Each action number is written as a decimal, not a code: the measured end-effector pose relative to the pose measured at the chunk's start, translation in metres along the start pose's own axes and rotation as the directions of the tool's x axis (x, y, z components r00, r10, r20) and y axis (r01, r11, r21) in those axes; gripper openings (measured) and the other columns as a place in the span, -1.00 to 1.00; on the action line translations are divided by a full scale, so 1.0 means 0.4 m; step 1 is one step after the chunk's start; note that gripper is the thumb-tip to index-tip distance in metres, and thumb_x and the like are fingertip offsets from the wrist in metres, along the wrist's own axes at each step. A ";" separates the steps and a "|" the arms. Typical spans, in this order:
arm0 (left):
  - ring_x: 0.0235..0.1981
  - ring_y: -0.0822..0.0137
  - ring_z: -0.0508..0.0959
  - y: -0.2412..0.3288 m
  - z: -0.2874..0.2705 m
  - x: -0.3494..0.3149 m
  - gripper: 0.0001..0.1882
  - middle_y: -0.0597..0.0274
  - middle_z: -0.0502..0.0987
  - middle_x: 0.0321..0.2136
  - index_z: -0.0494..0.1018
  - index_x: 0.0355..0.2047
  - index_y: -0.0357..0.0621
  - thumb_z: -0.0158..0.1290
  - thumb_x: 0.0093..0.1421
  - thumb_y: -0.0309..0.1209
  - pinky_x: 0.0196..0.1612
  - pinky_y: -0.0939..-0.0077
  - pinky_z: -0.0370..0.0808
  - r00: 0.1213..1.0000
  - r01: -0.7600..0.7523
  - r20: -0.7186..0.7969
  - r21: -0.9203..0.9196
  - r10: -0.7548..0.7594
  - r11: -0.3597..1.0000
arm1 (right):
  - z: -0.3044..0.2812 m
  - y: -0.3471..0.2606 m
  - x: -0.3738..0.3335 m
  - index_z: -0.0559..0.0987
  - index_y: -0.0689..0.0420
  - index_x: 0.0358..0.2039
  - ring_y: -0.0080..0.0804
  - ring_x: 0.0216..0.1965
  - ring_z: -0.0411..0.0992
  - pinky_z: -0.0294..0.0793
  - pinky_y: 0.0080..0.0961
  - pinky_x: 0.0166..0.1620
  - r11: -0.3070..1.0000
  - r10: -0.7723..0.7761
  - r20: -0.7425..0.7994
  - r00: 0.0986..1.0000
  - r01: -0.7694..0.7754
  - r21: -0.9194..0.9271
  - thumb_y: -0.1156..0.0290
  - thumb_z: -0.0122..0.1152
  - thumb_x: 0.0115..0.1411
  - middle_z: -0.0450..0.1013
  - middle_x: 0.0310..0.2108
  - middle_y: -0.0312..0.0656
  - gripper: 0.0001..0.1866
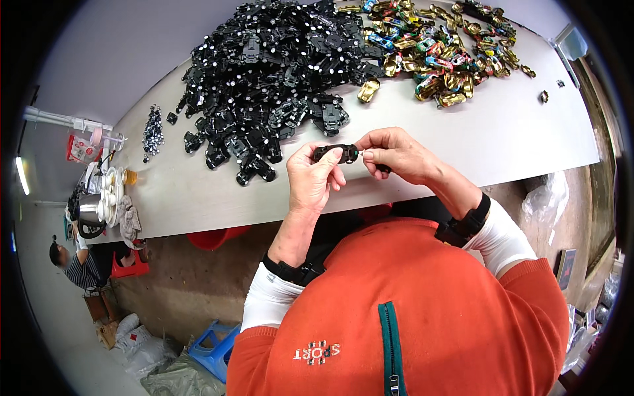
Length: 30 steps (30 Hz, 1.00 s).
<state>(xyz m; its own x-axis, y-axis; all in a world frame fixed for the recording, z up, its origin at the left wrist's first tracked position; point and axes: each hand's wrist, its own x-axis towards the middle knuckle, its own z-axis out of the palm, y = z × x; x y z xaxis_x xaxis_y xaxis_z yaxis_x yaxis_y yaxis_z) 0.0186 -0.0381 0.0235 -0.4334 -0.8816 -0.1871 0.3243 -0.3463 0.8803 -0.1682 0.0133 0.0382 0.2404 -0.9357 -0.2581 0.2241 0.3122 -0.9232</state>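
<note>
My left hand [312, 177] is closed on a black toy car chassis [335, 154], held level above the table between thumb and fingers. At the right end of the chassis, the thumb and forefinger of my right hand [401, 157] are pinched together. A small pale tip shows at that pinch, and something dark sits under the curled fingers; what it is I cannot make out. Beyond my hands lies a large heap of black toy car chassis [271, 66] with small wheels. One gold toy car body [368, 90] rests apart, beside a heap of gold and coloured car bodies [439, 56].
The pale table [522, 135] spans the view. On its left is a small pile of shiny bits [153, 135], with a kettle [90, 214], white cups and a cloth [130, 220] near the left end. A blue stool [214, 348] stands on the floor. Another person sits far left.
</note>
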 end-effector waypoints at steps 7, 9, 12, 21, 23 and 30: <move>-0.63 0.56 0.39 -0.015 0.014 0.019 -0.84 0.32 0.49 -0.50 0.46 -0.30 -0.23 0.15 0.12 -0.46 -0.63 0.77 0.26 0.991 -0.106 -0.098 -0.205 0.088 0.973 | 0.049 0.025 0.037 0.40 0.19 -0.37 -0.64 -0.60 0.40 0.32 -0.72 -0.56 0.990 -0.111 -0.085 0.990 0.102 -0.100 0.53 0.02 0.18 0.43 -0.59 -0.31 -0.98; -0.57 0.55 0.41 -0.043 0.024 0.020 -0.81 0.34 0.49 -0.44 0.47 -0.26 -0.21 0.12 0.15 -0.40 -0.59 0.77 0.29 0.984 -0.149 -0.134 -0.266 0.117 0.952 | 0.043 -0.008 0.018 0.45 0.21 -0.41 -0.66 -0.60 0.39 0.33 -0.73 -0.55 0.978 0.054 0.035 0.998 -0.046 -0.201 0.52 0.04 0.17 0.43 -0.60 -0.32 -0.95; -0.47 0.39 0.47 -0.019 0.010 0.007 -0.80 0.23 0.50 -0.34 0.43 -0.22 -0.17 0.06 0.20 -0.34 -0.45 0.63 0.43 0.990 -0.077 0.095 -0.241 0.102 0.967 | -0.019 -0.027 -0.006 0.50 0.24 -0.36 -0.64 -0.57 0.39 0.37 -0.72 -0.52 0.971 0.067 0.048 0.997 -0.054 -0.231 0.51 0.01 0.20 0.44 -0.57 -0.29 -0.89; -0.48 0.58 0.42 -0.040 -0.025 -0.009 -0.78 0.33 0.51 -0.40 0.44 -0.15 -0.21 0.04 0.21 -0.40 -0.42 0.75 0.36 0.961 -0.072 0.275 0.258 -0.002 0.964 | -0.009 -0.094 -0.015 0.49 0.31 -0.31 -0.63 -0.59 0.40 0.35 -0.70 -0.54 0.956 0.041 0.118 0.992 -0.005 -0.292 0.53 0.03 0.16 0.45 -0.59 -0.25 -0.86; -0.48 0.60 0.40 -0.038 -0.021 -0.013 -0.82 0.37 0.50 -0.42 0.47 -0.19 -0.24 0.04 0.20 -0.45 -0.42 0.74 0.36 0.962 -0.117 0.272 0.331 0.025 0.936 | -0.013 -0.082 -0.015 0.49 0.31 -0.32 -0.63 -0.60 0.40 0.35 -0.70 -0.54 0.963 0.048 0.159 0.986 -0.004 -0.268 0.54 0.04 0.14 0.45 -0.60 -0.25 -0.87; -0.55 0.59 0.38 -0.028 -0.012 -0.010 -0.86 0.33 0.48 -0.45 0.49 -0.25 -0.29 0.03 0.17 -0.54 -0.49 0.71 0.36 0.936 -0.238 0.340 0.430 0.089 0.871 | -0.005 -0.064 -0.014 0.45 0.28 -0.47 -0.59 -0.58 0.41 0.35 -0.62 -0.55 0.936 -0.009 0.101 0.995 0.044 -0.349 0.59 0.06 0.08 0.44 -0.62 -0.24 -0.97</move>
<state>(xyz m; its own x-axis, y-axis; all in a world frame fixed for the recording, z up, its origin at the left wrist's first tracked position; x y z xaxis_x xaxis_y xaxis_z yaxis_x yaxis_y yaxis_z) 0.0205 -0.0323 0.0122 -0.6627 -0.7472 0.0509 0.0239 0.0468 0.9986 -0.1770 0.0102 0.0627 0.3329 -0.9171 -0.2195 -0.1096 0.1935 -0.9750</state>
